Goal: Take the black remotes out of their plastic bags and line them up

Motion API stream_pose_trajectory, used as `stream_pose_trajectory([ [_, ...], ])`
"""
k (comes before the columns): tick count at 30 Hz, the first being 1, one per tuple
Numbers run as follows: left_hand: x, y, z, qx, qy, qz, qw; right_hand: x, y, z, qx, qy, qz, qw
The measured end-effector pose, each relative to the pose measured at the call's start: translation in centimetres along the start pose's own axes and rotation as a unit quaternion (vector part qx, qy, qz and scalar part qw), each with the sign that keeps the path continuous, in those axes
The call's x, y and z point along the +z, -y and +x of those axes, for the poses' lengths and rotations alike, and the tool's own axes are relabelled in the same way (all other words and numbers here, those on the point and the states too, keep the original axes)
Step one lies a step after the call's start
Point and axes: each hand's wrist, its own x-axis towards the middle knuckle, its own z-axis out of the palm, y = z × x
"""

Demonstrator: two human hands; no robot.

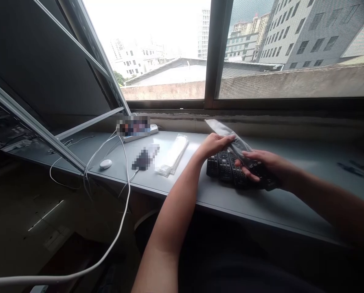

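My left hand point(214, 143) pinches the upper part of a clear plastic sleeve point(220, 127) that sticks up toward the window. My right hand point(263, 164) is closed round a black remote control point(253, 165) whose front end sits inside that sleeve. Just below both hands, a row of black remote controls point(224, 169) lies side by side on the grey desk point(307, 195).
A stack of empty clear sleeves point(174, 154) lies left of the remotes. Further left are a blurred dark object point(143, 158), a white power strip point(137, 129) with white cables point(121, 195) hanging over the desk edge, and a small white oval device point(105, 164). A window runs behind.
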Motion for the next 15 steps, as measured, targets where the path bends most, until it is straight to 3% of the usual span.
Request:
stream_pose_trajectory([
  [5, -0.9, -0.8, -0.1, 0.048, -0.127, 0.006, 0.991, -0.7, 0.1, 0.4, 0.013, 0.001, 0.005, 1.000],
  [9, -2.5, -0.4, 0.3, 0.029, -0.252, -0.015, 0.967, -0.5, 1.3, 0.1, -0.029, -0.082, 0.054, 0.995],
  [12, -3.0, 0.6, 1.2, 0.012, -0.259, -0.045, 0.965, 0.0, 2.2, -0.1, -0.058, -0.139, 0.113, 0.982],
  [15, -2.4, 1.3, 2.1, 0.001, -0.204, -0.082, 0.975, 0.6, 2.5, -0.1, -0.056, -0.130, 0.145, 0.979],
])
